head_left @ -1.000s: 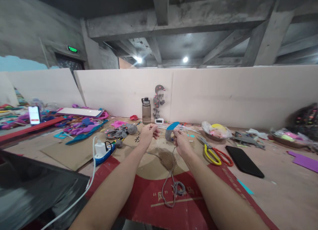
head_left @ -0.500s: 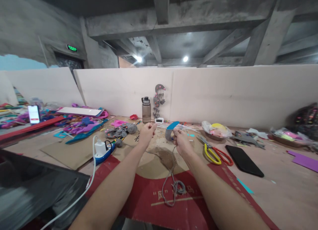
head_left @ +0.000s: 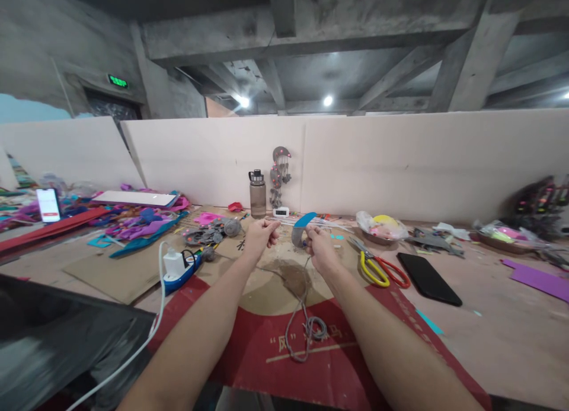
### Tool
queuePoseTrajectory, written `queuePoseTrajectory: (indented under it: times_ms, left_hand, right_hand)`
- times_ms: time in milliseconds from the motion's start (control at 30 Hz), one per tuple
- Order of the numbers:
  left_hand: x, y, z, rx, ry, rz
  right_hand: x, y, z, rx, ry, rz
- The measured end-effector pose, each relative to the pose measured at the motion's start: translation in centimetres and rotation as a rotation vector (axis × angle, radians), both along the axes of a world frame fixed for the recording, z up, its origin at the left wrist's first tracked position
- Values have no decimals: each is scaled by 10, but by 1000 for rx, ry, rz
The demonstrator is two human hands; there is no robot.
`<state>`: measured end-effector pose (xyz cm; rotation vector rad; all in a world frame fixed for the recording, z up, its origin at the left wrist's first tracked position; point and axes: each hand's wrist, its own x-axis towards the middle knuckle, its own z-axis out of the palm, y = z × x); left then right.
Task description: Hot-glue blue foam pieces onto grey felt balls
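Between thumb and fingers, my right hand [head_left: 323,250] grips a curved felt piece [head_left: 304,221], blue along the top and grey below. To its left, my left hand [head_left: 260,240] is raised with its fingertips pinched together; anything in that pinch is too small to make out. Grey yarn [head_left: 315,329] lies in a loose coil on the red and brown cardboard [head_left: 249,346] under my arms, and a strand runs up toward my right hand. Grey felt pieces and a ball of grey yarn [head_left: 232,227] lie left of my left hand.
Yellow-and-red-handled scissors [head_left: 373,266] and a black phone [head_left: 428,279] lie at right. A bagged bowl [head_left: 381,228] stands behind them. A water bottle [head_left: 258,195] stands by the white partition, near a hanging ornament [head_left: 280,171]. A blue power strip [head_left: 178,276] with a white cable sits left.
My left fingers have curled in a little more, and the felt piece has turned slightly in my right hand. The whole view has shifted slightly.
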<state>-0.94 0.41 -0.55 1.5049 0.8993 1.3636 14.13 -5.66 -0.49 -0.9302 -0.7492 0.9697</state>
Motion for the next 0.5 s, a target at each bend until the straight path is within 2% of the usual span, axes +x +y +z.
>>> queuePoseTrajectory:
  times_ms: [100, 200, 500]
  left_hand:
    - [-1, -1, 0, 19, 17, 94]
    - [-2, 1, -1, 47, -19, 94]
    - [4, -2, 1, 48, 30, -215]
  right_hand:
    - [0, 0, 1, 2, -4, 2]
    - [0, 0, 1, -3, 0, 0]
    - [0, -1, 1, -8, -11, -3]
